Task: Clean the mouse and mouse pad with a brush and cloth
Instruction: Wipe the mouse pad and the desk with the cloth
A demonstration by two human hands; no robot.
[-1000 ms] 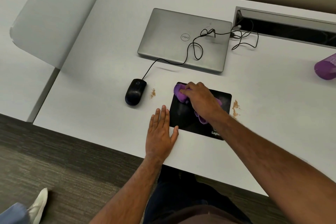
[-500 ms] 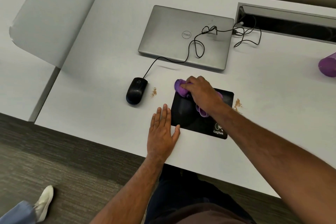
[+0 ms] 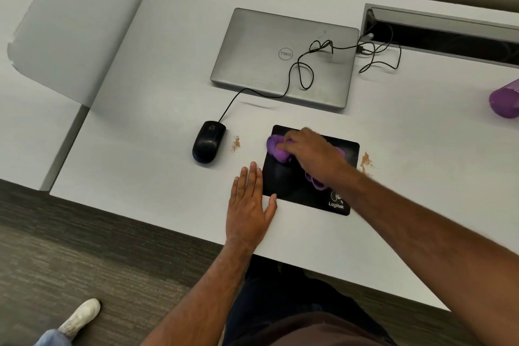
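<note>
1. On the pale grey worktop [image 3: 407, 149], a flat black rectangular mouse pad [image 3: 297, 191] with white "Logitek" lettering at its near right corner lies near the front edge
2. Over the pad's far left part, the right hand [image 3: 311, 154] is closed around a bunched purple cloth [image 3: 276, 149] and presses it onto the pad; more of the cloth shows below the wrist, towards the pad's middle
3. Just beside the pad's left edge, the left hand [image 3: 250, 205] lies flat and palm down on the worktop, fingers straight and together, its grip open and empty; the thumb tip touches the pad's near left corner
4. Left of the pad and apart from it sits a glossy black wired computer mouse [image 3: 208, 144], its thin black cable [image 3: 295, 76] running back over the lid of a closed silver laptop [image 3: 266, 64] and on into a dark cable trough [image 3: 449, 34] at the worktop's rear right
5. Between mouse and pad lies a small patch of brown crumbs [image 3: 236, 144]; a second brown patch [image 3: 366, 161] lies just beside the pad's right edge
6. At the far right edge of the view a purple rounded container [image 3: 504, 102] is partly cut off
7. No brush can be made out in this view
</note>
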